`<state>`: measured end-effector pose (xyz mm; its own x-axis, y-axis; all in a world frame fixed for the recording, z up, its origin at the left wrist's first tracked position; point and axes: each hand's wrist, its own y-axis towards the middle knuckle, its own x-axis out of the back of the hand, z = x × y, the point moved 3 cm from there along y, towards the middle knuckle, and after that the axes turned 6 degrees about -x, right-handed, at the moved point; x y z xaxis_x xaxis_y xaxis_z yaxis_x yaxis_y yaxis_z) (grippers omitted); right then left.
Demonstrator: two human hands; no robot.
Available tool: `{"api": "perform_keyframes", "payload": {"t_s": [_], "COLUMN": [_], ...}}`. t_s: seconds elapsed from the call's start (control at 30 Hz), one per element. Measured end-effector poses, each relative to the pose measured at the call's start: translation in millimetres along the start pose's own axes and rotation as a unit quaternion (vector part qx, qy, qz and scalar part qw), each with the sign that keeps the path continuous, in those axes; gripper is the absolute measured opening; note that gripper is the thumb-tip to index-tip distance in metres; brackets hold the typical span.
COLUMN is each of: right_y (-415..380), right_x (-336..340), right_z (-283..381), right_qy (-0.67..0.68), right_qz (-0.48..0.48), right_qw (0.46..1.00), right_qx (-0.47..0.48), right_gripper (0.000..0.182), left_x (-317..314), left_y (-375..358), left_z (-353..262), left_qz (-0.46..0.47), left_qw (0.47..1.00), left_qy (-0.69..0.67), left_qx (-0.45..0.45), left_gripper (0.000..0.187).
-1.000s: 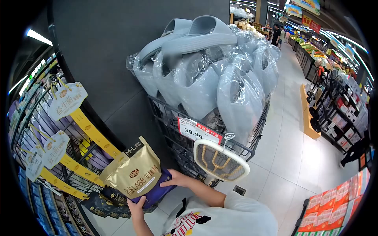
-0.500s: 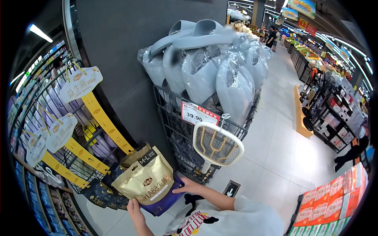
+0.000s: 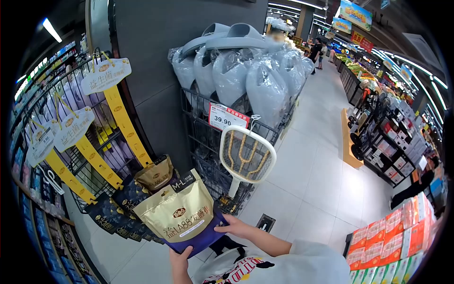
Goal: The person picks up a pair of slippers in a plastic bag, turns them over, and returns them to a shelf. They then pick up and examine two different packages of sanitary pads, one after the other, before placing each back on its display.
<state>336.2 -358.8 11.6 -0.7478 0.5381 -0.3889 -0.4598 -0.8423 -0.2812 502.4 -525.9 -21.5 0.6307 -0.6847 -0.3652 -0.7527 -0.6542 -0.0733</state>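
Note:
A gold and purple pack of sleep pants (image 3: 182, 215), marked M-L, is held between my two hands, tilted with its printed front facing me. My left hand (image 3: 179, 259) grips its lower left edge, thumb on the front. At its lower right side, my right hand (image 3: 232, 227) grips the purple part with the thumb in front. The fingers behind the pack are hidden. Just beyond it, another gold pack (image 3: 156, 174) and several dark packs (image 3: 108, 213) hang at the ends of yellow strips (image 3: 125, 125).
A black wire basket (image 3: 196, 128) holds grey slippers (image 3: 236, 78) in plastic bags. An electric fly swatter (image 3: 248, 158) hangs on its front, below a 39.90 price sign (image 3: 227, 116). Red and green boxed goods (image 3: 385, 241) stand at right. People (image 3: 315, 49) are far down the aisle.
The pack has tipped slightly, and my left hand has moved right and down along its lower edge, thumb now on the front. The gold pack behind shows more. My view has shifted a little.

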Motion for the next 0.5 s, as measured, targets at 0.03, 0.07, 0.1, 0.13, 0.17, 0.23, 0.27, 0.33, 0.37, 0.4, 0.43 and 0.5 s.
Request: {"api": "perform_keyframes", "payload": {"t_s": [0.03,0.07,0.1,0.13,0.17,0.23,0.27,0.33,0.37,0.4,0.43,0.5], "right_y": [-7.7,-10.2,-10.2,-10.2,-13.7,-17.1,-18.3,-20.3,-19.1,-19.0,-19.0,-19.9], "right_x": [-1.6,3.8,10.2,16.2,14.4,12.8,12.9,12.7,12.2,11.0,10.4,8.6], "right_z": [3.8,-0.8,-10.4,-19.9,-19.0,-15.4,-14.1,-14.8,-17.9,-20.0,-21.5,-28.2], "right_qy": [0.017,0.012,0.056,0.1,0.1,0.133,0.134,0.043,0.045,0.028,0.01,-0.007], "right_qz": [0.006,0.004,0.004,0.005,0.003,-0.042,-0.039,-0.049,-0.045,-0.041,-0.037,-0.046], "right_qw": [1.0,1.0,0.998,0.995,0.995,0.99,0.99,0.998,0.998,0.999,0.999,0.999], "right_qx": [0.021,0.022,0.003,-0.014,-0.012,0.002,0.003,-0.015,-0.012,-0.011,-0.009,0.016], "right_gripper": [0.041,0.041,0.039,0.038,0.038,0.033,0.033,0.034,0.034,0.033,0.033,0.033], "left_x": [-0.8,1.4,-1.4,-2.7,-3.3,-1.9,-0.9,3.4,6.3,8.8,13.7,18.8], "left_y": [-4.8,-7.3,-10.4,-13.5,-17.2,-22.6,-26.3,-32.3,-33.5,-35.2,-35.8,-36.6], "left_z": [6.9,12.9,11.5,9.3,6.7,3.1,-0.7,-4.6,-4.4,-4.8,-3.6,-2.4], "left_qz": [-0.012,-0.013,-0.011,-0.027,-0.044,-0.048,-0.053,-0.061,-0.054,-0.046,-0.044,-0.051], "left_qw": [0.999,0.999,0.998,0.999,0.998,0.998,0.998,0.997,0.996,0.996,0.996,0.997], "left_qy": [-0.04,-0.039,-0.044,-0.036,-0.026,-0.006,0.005,0.02,0.034,0.047,0.048,0.025], "left_qx": [-0.021,-0.033,-0.033,-0.028,-0.022,-0.029,-0.038,-0.048,-0.055,-0.06,-0.061,-0.057], "left_gripper": [0.061,0.063,0.063,0.063,0.064,0.063,0.062,0.062,0.06,0.058,0.058,0.052]}}
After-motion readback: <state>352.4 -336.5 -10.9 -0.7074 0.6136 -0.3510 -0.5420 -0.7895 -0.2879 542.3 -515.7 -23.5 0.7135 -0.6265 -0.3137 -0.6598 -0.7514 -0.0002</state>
